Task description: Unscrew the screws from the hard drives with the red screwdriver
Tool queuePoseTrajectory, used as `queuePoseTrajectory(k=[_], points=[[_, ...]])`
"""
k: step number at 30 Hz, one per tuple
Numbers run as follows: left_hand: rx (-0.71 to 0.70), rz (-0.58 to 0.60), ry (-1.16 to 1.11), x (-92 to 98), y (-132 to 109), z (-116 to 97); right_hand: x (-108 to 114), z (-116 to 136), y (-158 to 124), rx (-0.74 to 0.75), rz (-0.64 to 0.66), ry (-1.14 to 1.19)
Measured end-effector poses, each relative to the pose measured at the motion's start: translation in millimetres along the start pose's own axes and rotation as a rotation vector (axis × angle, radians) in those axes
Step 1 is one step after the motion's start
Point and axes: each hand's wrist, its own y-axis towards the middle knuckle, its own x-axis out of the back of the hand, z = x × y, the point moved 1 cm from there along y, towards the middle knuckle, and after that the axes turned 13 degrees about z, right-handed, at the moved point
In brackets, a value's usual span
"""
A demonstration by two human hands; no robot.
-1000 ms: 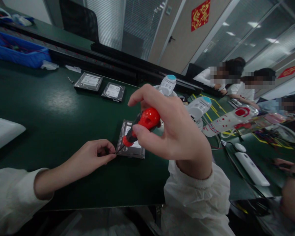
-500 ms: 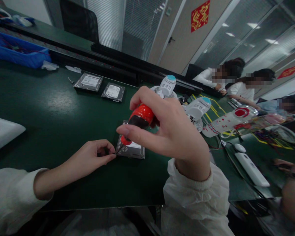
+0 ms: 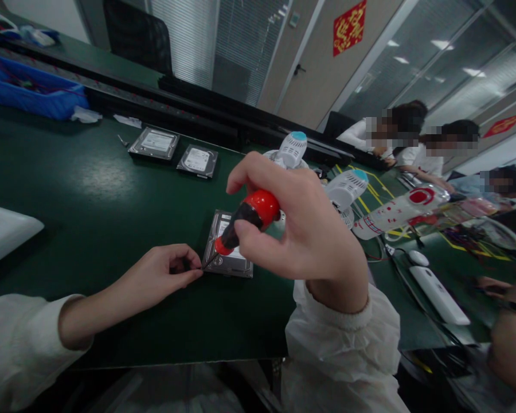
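Observation:
My right hand (image 3: 301, 223) is raised above the green table (image 3: 90, 189) and wrapped round a red and black screwdriver (image 3: 247, 219). The tool slants down to the left, its tip meeting the fingertips of my left hand (image 3: 161, 275). That hand rests on the table, thumb and forefinger pinched together on something too small to name, right at the near left corner of a silver hard drive (image 3: 227, 252). The drive lies flat with its label up, partly hidden behind the screwdriver and my right hand.
Two more hard drives (image 3: 155, 143) (image 3: 196, 160) lie further back. A blue bin (image 3: 30, 92) stands far left, a white object (image 3: 4, 229) at the left edge. White fans (image 3: 348, 186), a bottle (image 3: 395, 212) and a white mouse (image 3: 419, 258) lie right; other people sit beyond.
My right hand's fingers have shifted round the screwdriver handle, turning it: the red cap dipped behind the fingers, then came back up. My left hand and the drive have stayed put.

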Motion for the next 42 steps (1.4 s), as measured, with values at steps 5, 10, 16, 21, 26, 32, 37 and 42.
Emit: queuePoseTrajectory(k=[5,10,16,21,26,32,37,42], points=[[-0.015,-0.017,0.032,0.2,2,2,0,-1,1,-0.068,-0.025,-0.008],[-0.013,-0.005,0.013,-0.1,1,2,0,0,0,-0.042,-0.020,0.021],[0.026,0.012,0.027,0.3,2,8,1,1,0,-0.174,-0.028,-0.018],[0.001,-0.004,0.036,-0.2,3,13,1,3,-1,-0.127,-0.020,-0.005],[0.012,0.007,0.029,-0.2,3,10,1,1,-1,-0.208,-0.036,-0.046],[-0.005,0.008,0.002,-1.0,3,7,1,0,-1,-0.073,-0.007,0.070],[0.017,0.016,0.017,-1.4,4,5,1,1,0,-0.232,0.000,-0.008],[-0.011,0.009,-0.017,-1.6,4,10,2,4,-2,-0.149,0.014,0.024]])
